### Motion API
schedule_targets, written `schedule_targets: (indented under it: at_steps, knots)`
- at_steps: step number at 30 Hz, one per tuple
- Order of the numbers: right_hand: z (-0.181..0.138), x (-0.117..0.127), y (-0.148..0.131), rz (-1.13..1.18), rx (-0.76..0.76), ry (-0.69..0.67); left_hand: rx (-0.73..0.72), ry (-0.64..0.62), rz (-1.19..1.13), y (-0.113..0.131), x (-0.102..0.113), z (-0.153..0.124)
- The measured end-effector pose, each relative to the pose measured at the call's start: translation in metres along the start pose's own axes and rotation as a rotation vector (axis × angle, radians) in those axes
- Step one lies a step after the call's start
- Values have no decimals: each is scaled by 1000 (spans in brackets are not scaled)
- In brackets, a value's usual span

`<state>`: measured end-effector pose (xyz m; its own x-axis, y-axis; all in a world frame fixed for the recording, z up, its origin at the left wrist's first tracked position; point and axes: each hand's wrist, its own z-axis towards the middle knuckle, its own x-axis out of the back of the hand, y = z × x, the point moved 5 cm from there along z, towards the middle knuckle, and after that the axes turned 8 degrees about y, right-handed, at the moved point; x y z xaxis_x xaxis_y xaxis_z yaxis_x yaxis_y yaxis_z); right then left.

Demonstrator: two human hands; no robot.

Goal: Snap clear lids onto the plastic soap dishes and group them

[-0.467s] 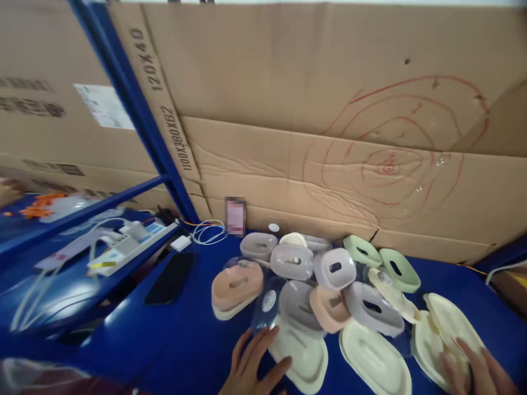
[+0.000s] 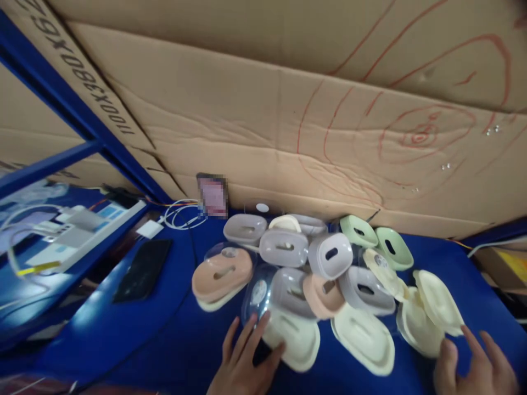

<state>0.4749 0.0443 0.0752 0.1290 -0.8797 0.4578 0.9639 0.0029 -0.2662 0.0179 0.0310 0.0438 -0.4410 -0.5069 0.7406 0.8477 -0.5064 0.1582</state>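
A heap of oval plastic shells lies on the blue table point(image 2: 164, 340): grey point(image 2: 284, 247), pink point(image 2: 222, 273), green point(image 2: 394, 248) and cream ones. My left hand point(image 2: 242, 365) rests at the heap's near edge, fingers spread, its tips on a clear round lid point(image 2: 257, 296) and a cream shell point(image 2: 294, 337). My right hand point(image 2: 473, 367) is at the lower right with fingers apart, just below a stack of cream shells point(image 2: 432, 310), touching or nearly touching it. Neither hand grips anything.
A big cardboard sheet point(image 2: 288, 109) with red scribbles stands behind the heap. A black phone point(image 2: 142, 270) lies left of it, near white cables point(image 2: 181, 215) and a power strip point(image 2: 69, 236). A blue rack post point(image 2: 61, 104) slants at the left.
The view has swung right and tilted, so the heap sits lower left. My right hand has come off the cream stack a little and spread its fingers; my left hand stays at the heap's edge.
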Motion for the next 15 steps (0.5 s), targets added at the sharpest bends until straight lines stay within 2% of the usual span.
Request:
schedule_targets:
  at_steps: [2,3,4,5,7,8,10,12,13,15]
  knots:
    - [-3,18,-32,-105,-31,174,39,-41,-81,4,7,7]
    - [-6,24,-52,-89,-26,199,49,-51,-105,4,13,9]
    - [-6,28,-72,-17,19,144,44,-39,-125,4,21,11]
    - [-6,29,-94,91,103,17,29,-44,-140,4,30,13]
    - [-6,36,-133,317,305,-337,-37,-58,-177,2,52,15]
    - [-5,43,-148,406,396,-506,-96,-92,-192,2,63,15]
    - [-1,63,-163,502,506,-752,-193,-221,-204,2,81,14]
    - [2,81,-166,518,535,-907,-212,-286,-205,1,97,13]
    - [2,88,-166,511,530,-930,-207,-282,-197,-1,104,14]
    - [-3,94,-167,486,498,-893,-172,-223,-165,-4,113,17]
